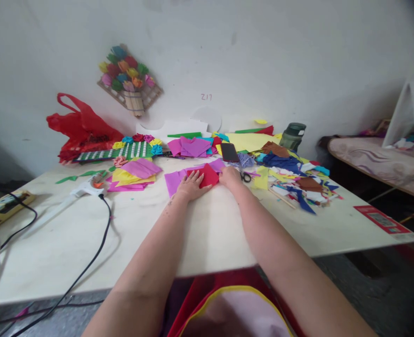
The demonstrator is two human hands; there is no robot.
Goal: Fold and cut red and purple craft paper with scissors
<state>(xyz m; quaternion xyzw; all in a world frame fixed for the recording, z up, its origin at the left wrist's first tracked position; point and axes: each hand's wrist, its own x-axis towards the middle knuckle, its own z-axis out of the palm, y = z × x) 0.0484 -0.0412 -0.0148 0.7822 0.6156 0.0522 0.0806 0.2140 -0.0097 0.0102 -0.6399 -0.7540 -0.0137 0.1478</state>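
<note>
My left hand [193,186] lies flat with fingers spread, pressing a piece of red crepe paper [210,176] onto the table. Under the red piece are sheets of purple crepe paper [173,181], which stick out to the left and behind. My right hand [230,177] is closed at the right corner of the red paper, fingers curled in; whether the red or the purple layer is between them is hidden. Just right of that hand lie the black handles of scissors [245,177], partly covered.
A glue gun [91,185] with a black cord rests at the left, near stacked crepe paper [133,173] and paper roses [138,138]. Behind are a phone [229,152] and a red bag [80,126]. Paper scraps [298,180] and a bottle [292,135] stand right.
</note>
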